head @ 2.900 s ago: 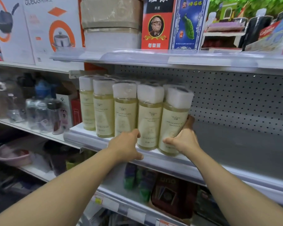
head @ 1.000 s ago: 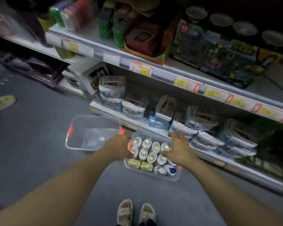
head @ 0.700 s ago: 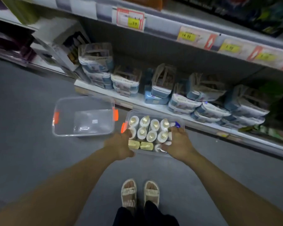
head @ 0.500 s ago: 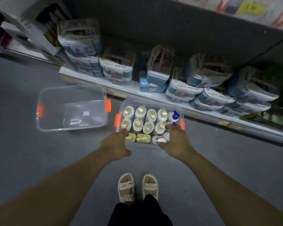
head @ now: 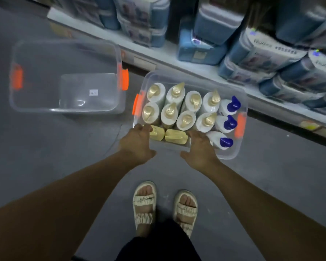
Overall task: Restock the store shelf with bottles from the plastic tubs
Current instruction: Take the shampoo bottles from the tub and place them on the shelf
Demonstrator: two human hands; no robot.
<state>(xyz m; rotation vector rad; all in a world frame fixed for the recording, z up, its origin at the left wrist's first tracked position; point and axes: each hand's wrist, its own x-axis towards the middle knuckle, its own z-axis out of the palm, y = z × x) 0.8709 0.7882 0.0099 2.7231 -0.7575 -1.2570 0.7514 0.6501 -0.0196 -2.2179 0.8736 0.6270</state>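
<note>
A clear plastic tub (head: 231, 153) with orange latches stands on the grey floor. It holds several white bottles with gold pump tops (head: 190, 110), three white bottles with blue caps (head: 227, 122) on its right side, and two yellowish bottles (head: 174, 136) lying along its near edge. My left hand (head: 137, 144) reaches down over the tub's near left corner, fingers extended beside the left yellowish bottle. My right hand (head: 200, 147) hovers over the near edge, fingers spread toward the right one. Neither hand holds anything.
An empty clear tub (head: 45, 110) with orange latches sits on the floor to the left. Behind the tubs runs the bottom shelf (head: 177, 59), stacked with blue and white wrapped packs (head: 262, 51). My sandalled feet (head: 164, 206) stand just before the full tub.
I left the upper shelf with its yellowish bottles and bent toward the floor. Both hands have come down from above the bottles to the tub's near edge.
</note>
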